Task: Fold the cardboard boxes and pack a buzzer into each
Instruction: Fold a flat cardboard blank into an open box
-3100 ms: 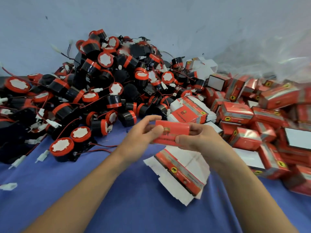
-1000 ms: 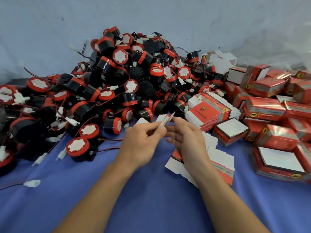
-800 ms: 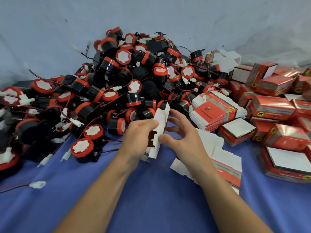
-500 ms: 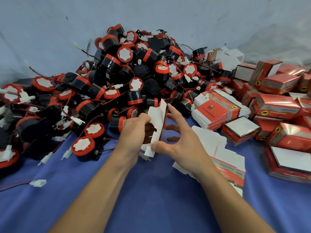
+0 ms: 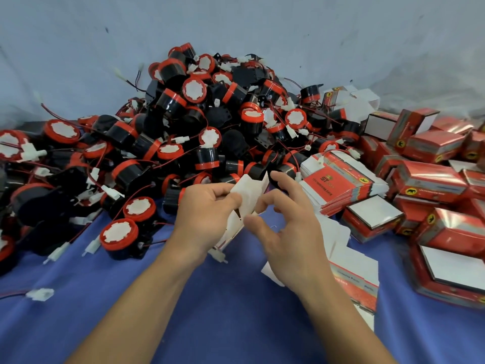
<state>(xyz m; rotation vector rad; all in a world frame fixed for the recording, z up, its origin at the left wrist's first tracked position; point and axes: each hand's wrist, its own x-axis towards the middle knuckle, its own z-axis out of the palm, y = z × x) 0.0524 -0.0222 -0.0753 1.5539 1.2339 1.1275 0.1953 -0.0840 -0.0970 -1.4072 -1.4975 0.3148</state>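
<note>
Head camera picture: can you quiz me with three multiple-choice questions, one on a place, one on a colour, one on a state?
1. Where does the stack of flat red cardboard box blanks lie from the heap of round black-and-red buzzers? A left B right C on top
2. What colour is the table cloth? A green B blue C yellow
3. The white-faced cardboard blank is: A lying untouched B a closed box C held by left hand and right hand
1 B: it sits off the heap's right edge. 2 B: blue shows all across the foreground. 3 C: both hands pinch it.
</note>
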